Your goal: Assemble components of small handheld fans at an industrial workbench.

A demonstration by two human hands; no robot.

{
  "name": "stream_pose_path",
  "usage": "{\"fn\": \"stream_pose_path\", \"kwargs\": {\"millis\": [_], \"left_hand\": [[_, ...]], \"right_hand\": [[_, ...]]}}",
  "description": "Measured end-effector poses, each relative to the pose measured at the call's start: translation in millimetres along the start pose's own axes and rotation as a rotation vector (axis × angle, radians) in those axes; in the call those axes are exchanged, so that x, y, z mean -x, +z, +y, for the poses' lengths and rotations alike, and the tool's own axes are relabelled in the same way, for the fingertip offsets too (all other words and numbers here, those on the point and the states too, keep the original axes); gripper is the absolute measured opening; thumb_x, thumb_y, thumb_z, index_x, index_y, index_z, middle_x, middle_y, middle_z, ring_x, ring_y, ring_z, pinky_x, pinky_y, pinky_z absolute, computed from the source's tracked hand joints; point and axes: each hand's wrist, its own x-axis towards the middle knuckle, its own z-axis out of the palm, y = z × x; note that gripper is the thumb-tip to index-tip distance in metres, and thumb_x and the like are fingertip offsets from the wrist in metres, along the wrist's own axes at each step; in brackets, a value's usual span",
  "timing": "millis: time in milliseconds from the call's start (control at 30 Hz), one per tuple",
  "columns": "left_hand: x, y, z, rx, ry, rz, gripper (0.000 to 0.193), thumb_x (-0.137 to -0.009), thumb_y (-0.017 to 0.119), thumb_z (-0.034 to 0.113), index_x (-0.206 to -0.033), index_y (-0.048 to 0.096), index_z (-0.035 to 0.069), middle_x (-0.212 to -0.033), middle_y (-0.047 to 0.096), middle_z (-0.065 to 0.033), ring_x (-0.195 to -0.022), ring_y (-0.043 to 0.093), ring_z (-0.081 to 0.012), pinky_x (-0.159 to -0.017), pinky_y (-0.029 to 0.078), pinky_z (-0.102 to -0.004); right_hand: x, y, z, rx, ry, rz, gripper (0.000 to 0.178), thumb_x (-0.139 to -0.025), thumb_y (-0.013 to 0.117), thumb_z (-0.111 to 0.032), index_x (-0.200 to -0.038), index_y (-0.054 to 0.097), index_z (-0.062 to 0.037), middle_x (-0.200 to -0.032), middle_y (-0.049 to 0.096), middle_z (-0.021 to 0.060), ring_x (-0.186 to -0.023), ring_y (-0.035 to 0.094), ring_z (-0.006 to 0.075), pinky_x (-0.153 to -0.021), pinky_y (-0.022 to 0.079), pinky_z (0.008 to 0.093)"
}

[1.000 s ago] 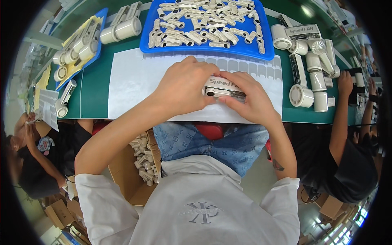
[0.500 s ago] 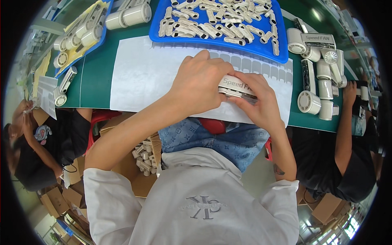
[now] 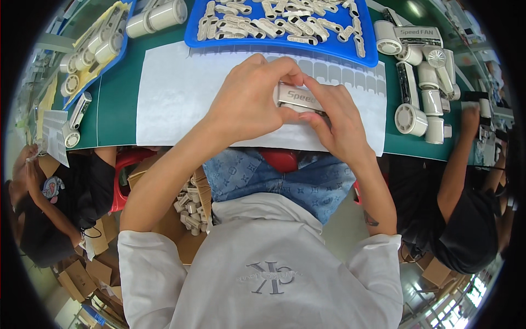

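Note:
Between my two hands, above a white paper sheet [image 3: 181, 104], I hold a white handheld fan [image 3: 300, 97] with grey lettering on its face. My left hand [image 3: 249, 98] is closed on its left end, thumb along the near edge. Fingers of my right hand [image 3: 338, 115] wrap its right end, with the thumb at the near edge. Both ends of the fan are covered by my fingers. Rows of grey rounded shapes [image 3: 342, 74] run along the far side of the sheet.
Ahead lies a blue tray [image 3: 285, 45] of small white parts. More fans [image 3: 411, 119] are piled at the right, and others lie in a tray [image 3: 121, 55] at the left on the green tabletop [image 3: 118, 120]. Co-workers sit on both sides. An open carton [image 3: 178, 233] stands below.
The fan has turned so its lettered face shows more to me, and my fingers have shifted around it. The whole view has moved slightly, with the tray higher in it.

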Motion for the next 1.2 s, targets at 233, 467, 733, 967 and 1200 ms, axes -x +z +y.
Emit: {"fn": "stream_pose_path", "kwargs": {"millis": [233,467,733,967,1200], "left_hand": [[24,-10,-12,-0.002,0.044,0.077,0.048,-0.062,0.09,0.019,-0.104,0.07,0.01,-0.097,0.069,-0.0074,-0.09,0.059,-0.0285,-0.081,0.049,-0.0392],[118,-134,-57,-0.282,-0.145,0.524,0.045,-0.071,0.09,0.017,-0.11,0.07,0.008,-0.106,0.068,-0.0065,-0.102,0.064,-0.0199,-0.092,0.05,-0.0318],[257,-263,-209,-0.709,-0.319,0.621,0.042,-0.077,0.083,0.012,-0.114,0.066,0.003,-0.114,0.066,-0.0131,-0.108,0.062,-0.0311,-0.097,0.047,-0.0392],[203,-251,-196,-0.615,-0.558,0.431,0.048,-0.069,0.083,0.008,-0.115,0.066,0.007,-0.12,0.063,-0.0139,-0.119,0.054,-0.0337,-0.103,0.042,-0.0409],[146,-216,-145,-0.653,-0.189,0.605,0.043,-0.072,0.083,0.012,-0.111,0.067,0.007,-0.124,0.063,-0.0148,-0.12,0.055,-0.0344,-0.106,0.04,-0.0419]], "right_hand": [[0,-7,-13,-0.244,0.135,0.041,0.063,-0.084,0.071,-0.013,-0.141,0.049,0.0011,-0.136,0.056,0.0204,-0.12,0.055,0.0347,-0.103,0.043,0.0402],[64,-45,10,-0.208,0.2,0.424,0.031,-0.089,0.058,0.01,-0.12,0.062,0.0041,-0.102,0.056,0.0113,-0.089,0.057,0.0192,-0.085,0.048,0.0311],[26,-97,1,-0.012,0.22,0.292,0.027,-0.087,0.06,0.008,-0.112,0.069,0.0003,-0.098,0.068,0.0146,-0.085,0.066,0.0268,-0.073,0.051,0.0325],[14,-161,51,0.461,0.223,0.33,0.041,-0.082,0.065,0.002,-0.121,0.066,-0.0057,-0.125,0.06,0.0153,-0.119,0.055,0.0351,-0.101,0.045,0.0425],[-55,-172,81,0.969,0.169,0.152,0.053,-0.073,0.075,-0.002,-0.124,0.067,-0.0131,-0.132,0.057,0.0124,-0.138,0.041,0.0322,-0.114,0.036,0.0486]]}}
